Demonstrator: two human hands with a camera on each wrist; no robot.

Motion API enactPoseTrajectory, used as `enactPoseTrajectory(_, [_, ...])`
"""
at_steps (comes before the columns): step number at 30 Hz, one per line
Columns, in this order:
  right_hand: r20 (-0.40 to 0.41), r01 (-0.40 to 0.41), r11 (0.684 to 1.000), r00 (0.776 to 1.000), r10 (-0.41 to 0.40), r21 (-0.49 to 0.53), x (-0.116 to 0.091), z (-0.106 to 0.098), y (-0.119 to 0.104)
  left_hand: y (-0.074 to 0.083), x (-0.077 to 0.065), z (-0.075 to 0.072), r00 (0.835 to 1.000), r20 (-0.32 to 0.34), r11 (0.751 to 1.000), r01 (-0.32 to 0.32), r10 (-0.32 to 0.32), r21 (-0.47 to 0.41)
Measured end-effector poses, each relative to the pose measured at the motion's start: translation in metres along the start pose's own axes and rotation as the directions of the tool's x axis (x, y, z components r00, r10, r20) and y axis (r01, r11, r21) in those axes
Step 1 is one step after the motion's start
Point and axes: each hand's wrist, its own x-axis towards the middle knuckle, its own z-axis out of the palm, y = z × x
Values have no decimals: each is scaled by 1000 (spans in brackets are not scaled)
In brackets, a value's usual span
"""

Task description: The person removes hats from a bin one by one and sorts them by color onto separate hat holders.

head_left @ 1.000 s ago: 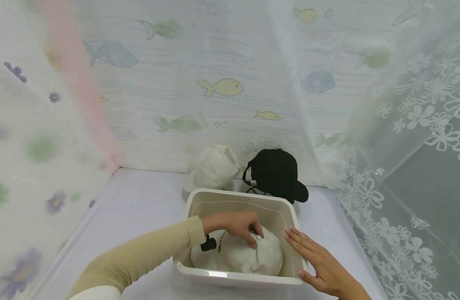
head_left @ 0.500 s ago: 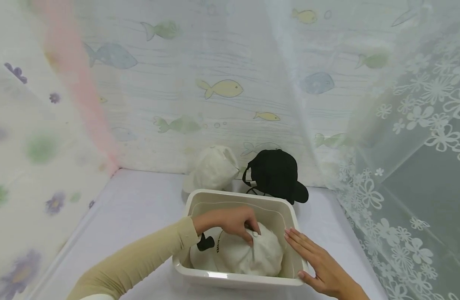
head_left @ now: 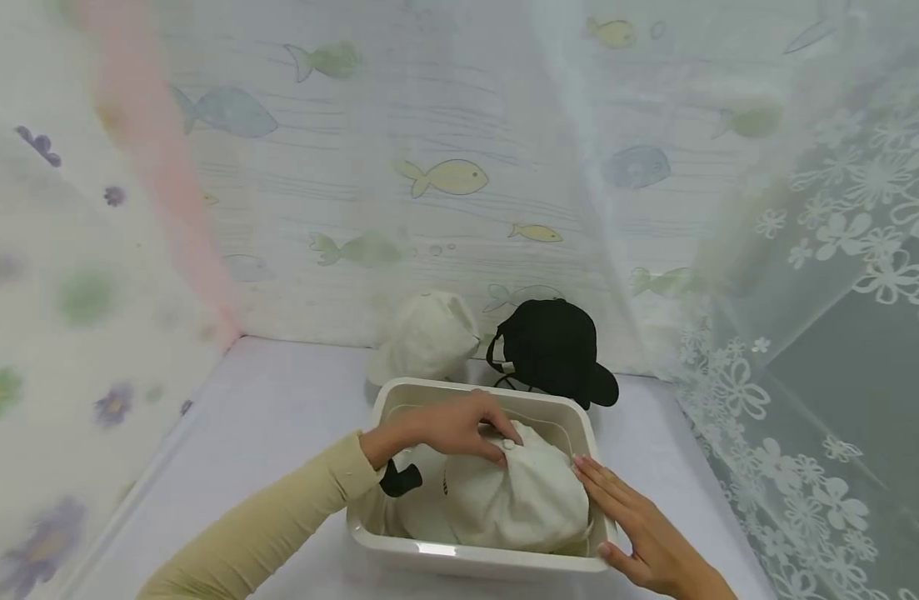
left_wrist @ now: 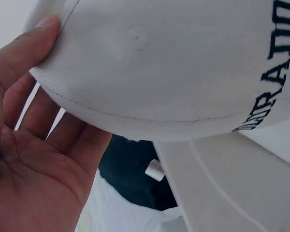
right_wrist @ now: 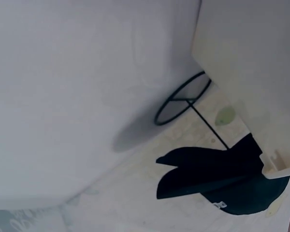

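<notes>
Pinched at the top of its crown, an off-white baseball cap (head_left: 530, 500) with dark embroidered letters rises inside the cream plastic bin (head_left: 504, 561). My left hand (head_left: 462, 423) holds it near the top button, pulling the cloth into folds. In the left wrist view the thumb (left_wrist: 26, 50) lies over the cap's fabric and the fingers (left_wrist: 43, 111) stay behind it. Straight fingers of my right hand (head_left: 639, 529) rest on the bin's right rim. Only a sliver of that hand shows in the right wrist view.
Behind the bin, another off-white cap (head_left: 425, 337) and a black cap (head_left: 552, 350) are displayed side by side. The black cap sits on a thin wire stand (right_wrist: 210, 126). Printed curtains (head_left: 459, 100) enclose the white-covered table (head_left: 287, 400).
My left hand has lifted the pinched cap upward, and its crown is drawn higher with deeper folds. The right hand stays on the bin's rim.
</notes>
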Motion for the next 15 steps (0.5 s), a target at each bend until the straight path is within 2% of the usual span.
enactPoseTrajectory(4, [-9,-5,1000,1000,5,-10,-1,0,0,6,-5,-7,999,-40,999,-37,36,-5])
enactPoseTrajectory(8, [-16,-1,1000,1000,0,-14,-1,0,0,14,-11,-15,999,-44,999,-30,29,-26])
enactPoseTrajectory(15, [-35,22,1000,999,-23,-16,0,1,1,25,-21,-34,996,-65,998,-61,60,-14])
